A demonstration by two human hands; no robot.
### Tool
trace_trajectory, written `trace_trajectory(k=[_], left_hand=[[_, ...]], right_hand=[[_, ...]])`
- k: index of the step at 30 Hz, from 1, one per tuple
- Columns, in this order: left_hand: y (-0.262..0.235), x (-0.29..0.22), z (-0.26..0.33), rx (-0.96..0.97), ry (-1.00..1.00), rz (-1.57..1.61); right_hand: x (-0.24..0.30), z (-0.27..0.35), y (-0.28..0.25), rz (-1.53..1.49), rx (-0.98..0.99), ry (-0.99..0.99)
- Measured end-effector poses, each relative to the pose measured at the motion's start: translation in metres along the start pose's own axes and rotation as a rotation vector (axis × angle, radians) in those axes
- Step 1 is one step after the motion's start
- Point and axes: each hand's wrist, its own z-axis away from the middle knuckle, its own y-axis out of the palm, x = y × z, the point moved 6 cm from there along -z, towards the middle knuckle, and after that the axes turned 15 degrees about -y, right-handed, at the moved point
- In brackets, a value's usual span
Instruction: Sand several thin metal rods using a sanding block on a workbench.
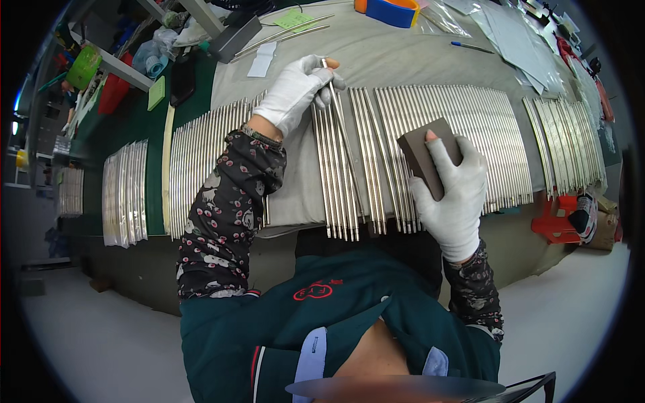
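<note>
**Left hand (300, 92) pinches a silvery rod (342, 131); right hand (454, 178) grips a block (423, 158)**

On my feed, left to right: plastic-wrapped rods (125, 191) lie at the far left, then an unwrapped row (195, 148). Next, the gloved left hand has thumb and fingers closed near the silvery rod's upper end; the rod slants across a smaller group of rods (330, 174) on grey cloth (390, 57). Farther right, the other hand's gloved fingers clasp the dark grey-brown block over a wide row of rods (500, 141); whether it touches them, I can't tell. Another batch (568, 148) lies at the far right.

I judge the step to be handling rods singly, sorting or aligning them. The next move probably calls for straightening this one without disturbing its neighbours.
</note>
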Motion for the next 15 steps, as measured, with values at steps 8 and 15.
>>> trace_trajectory(k=[8,15], left_hand=[[0.012,0.016,-0.036,-0.158,0.062,-0.541],[0.023,0.007,-0.005,-0.442,0.341,-1.207]], right_hand=[[-0.021,0.031,-0.014,-0.026,-0.027,0.102],[-0.034,0.045,-0.029,0.016,-0.048,0.169]])
